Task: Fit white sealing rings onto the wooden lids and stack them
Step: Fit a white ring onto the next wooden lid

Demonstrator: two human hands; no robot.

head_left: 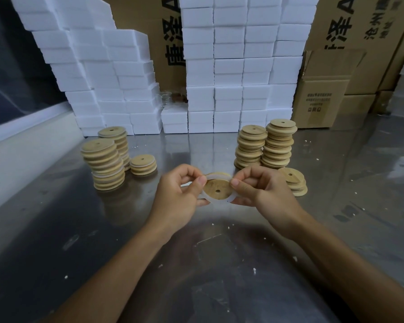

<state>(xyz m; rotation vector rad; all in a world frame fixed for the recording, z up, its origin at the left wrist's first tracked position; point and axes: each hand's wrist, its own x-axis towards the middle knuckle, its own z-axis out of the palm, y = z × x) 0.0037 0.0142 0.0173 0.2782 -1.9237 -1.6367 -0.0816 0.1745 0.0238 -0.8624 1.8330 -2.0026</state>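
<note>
A round wooden lid (217, 188) with a small centre hole is held above the metal table, between both hands. A white sealing ring (219, 177) is stretched around its edge. My left hand (180, 194) pinches the ring and lid at the left side. On the right side, my right hand (264, 190) pinches them with its thumb on top. Tall stacks of lids with white rings (105, 164) stand at the left, with a short stack (143, 164) beside them. Stacks of plain lids (265, 145) stand at the right, and a low pile (294, 183) lies near my right hand.
The shiny metal table (208, 252) carries small white crumbs. White foam boxes (229, 73) are piled along the back, with cardboard cartons (322, 99) behind and to the right. A pale wall ledge (21, 145) runs along the left edge.
</note>
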